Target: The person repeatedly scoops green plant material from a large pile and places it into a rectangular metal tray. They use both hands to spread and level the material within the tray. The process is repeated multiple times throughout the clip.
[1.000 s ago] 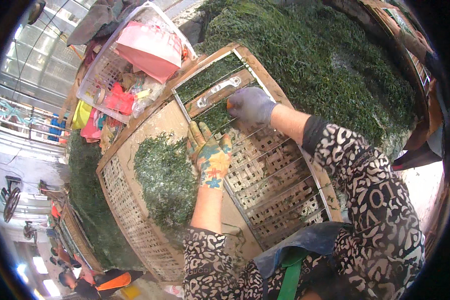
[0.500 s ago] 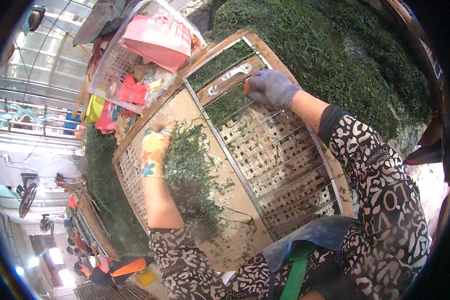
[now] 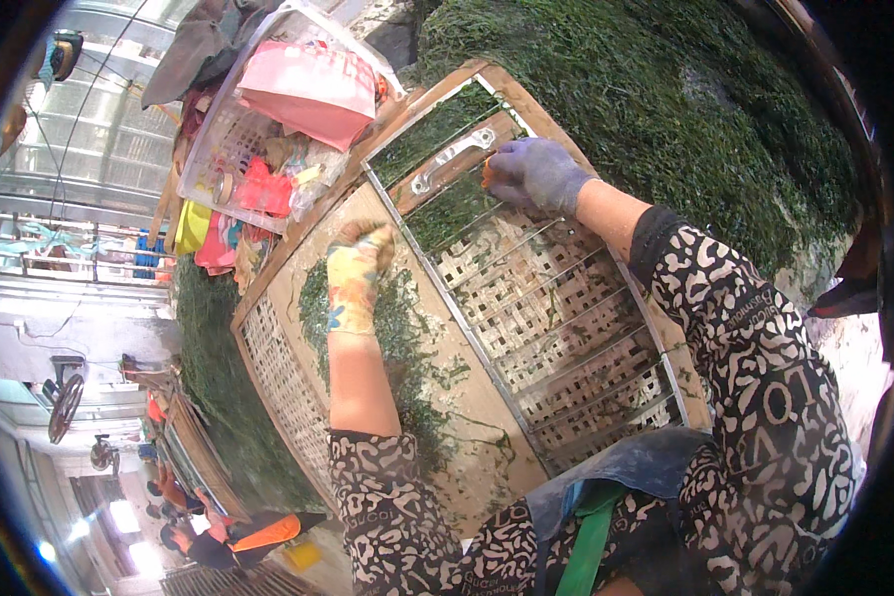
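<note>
My left hand, in a flowered yellow glove, is over the flat tan board. Its fingers are curled together; whatever they hold is hidden. Beneath and beside it, dark green seaweed-like strands lie loose on the board. My right hand, in a purple-grey glove, is closed at the right side of a slatted frame with metal bars. A small orange bit shows at its fingertips, too small to name. Just left of it, a metal handle sits on a wooden block laid across the frame.
A large heap of green strands rises at the far right, and more lies left of the board. A white plastic basket with a pink bag stands far left. Other people are at lower left, near a fan.
My left hand has moved right across the board, closer to the slatted frame, uncovering strands on its left. My right hand has stayed at the same place.
</note>
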